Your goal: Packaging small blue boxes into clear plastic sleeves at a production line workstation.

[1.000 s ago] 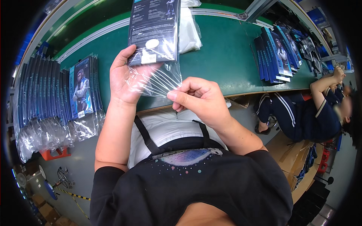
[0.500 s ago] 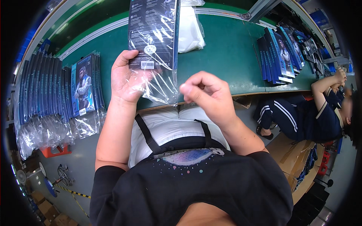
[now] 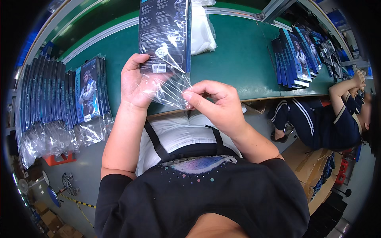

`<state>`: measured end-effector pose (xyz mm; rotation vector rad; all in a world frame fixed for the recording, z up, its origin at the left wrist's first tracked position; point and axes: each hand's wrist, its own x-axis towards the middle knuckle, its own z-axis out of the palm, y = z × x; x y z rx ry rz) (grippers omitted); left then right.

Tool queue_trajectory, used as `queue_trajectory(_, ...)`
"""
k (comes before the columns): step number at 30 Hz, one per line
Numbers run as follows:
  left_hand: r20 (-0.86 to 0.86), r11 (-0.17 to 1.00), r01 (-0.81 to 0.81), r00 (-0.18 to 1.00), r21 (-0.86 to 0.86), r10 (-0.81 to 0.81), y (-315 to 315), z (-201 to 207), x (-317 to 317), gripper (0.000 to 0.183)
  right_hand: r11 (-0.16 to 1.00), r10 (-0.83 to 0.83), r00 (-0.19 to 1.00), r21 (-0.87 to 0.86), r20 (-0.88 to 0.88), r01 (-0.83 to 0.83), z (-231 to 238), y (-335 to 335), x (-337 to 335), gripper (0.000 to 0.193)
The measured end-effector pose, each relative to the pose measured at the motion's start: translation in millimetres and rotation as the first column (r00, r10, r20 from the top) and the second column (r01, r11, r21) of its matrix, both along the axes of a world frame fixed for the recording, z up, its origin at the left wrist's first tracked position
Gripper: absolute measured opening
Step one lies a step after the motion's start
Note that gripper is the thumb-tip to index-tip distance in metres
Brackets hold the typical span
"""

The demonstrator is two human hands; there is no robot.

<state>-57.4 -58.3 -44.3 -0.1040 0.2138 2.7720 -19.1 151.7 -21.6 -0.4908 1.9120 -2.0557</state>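
A dark blue flat box (image 3: 164, 39) with a barcode label sits inside a clear plastic bag (image 3: 170, 91), held up over the near edge of the green table. My left hand (image 3: 137, 81) supports its lower end, thumb over the left edge and fingers underneath, mostly hidden. The bag's loose end hangs past the box toward me. My right hand (image 3: 216, 101) pinches that loose film at its right corner between thumb and fingers, pulling creases across it.
Upright bagged boxes (image 3: 47, 91) stand in a row on the table's left. Unbagged boxes (image 3: 293, 59) lean together at the right. White plastic bags (image 3: 202, 31) lie behind the held box. A co-worker (image 3: 317, 119) sits at the right, beside a cardboard carton (image 3: 305, 166).
My right hand has moved left and closed on the bag's loose end, which was free of it before. The box and my left hand have shifted slightly right.
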Motion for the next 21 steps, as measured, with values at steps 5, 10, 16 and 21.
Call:
queue_trajectory(5,0.033,1.0,0.004,0.999,0.0,-0.004,-1,0,-1,0.033,0.999,-0.051,0.999,0.008,-0.017,0.051,-3,-1,2,0.009)
queue_trajectory(10,-0.038,0.997,0.043,0.998,-0.059,-0.046,-9,4,0,0.034,0.996,-0.088,0.991,-0.012,-0.099,0.087,-9,0,-4,0.018)
queue_trajectory(16,-0.116,0.79,-0.159,0.987,-0.592,0.112,0,22,19,0.053,0.864,-0.474,0.866,-0.273,-0.162,0.422,7,17,-24,0.028)
queue_trajectory(21,-0.155,0.572,-0.142,0.988,-0.808,0.026,-12,22,40,0.056,0.904,-0.428,0.839,-0.162,-0.335,0.396,4,19,-45,0.031)
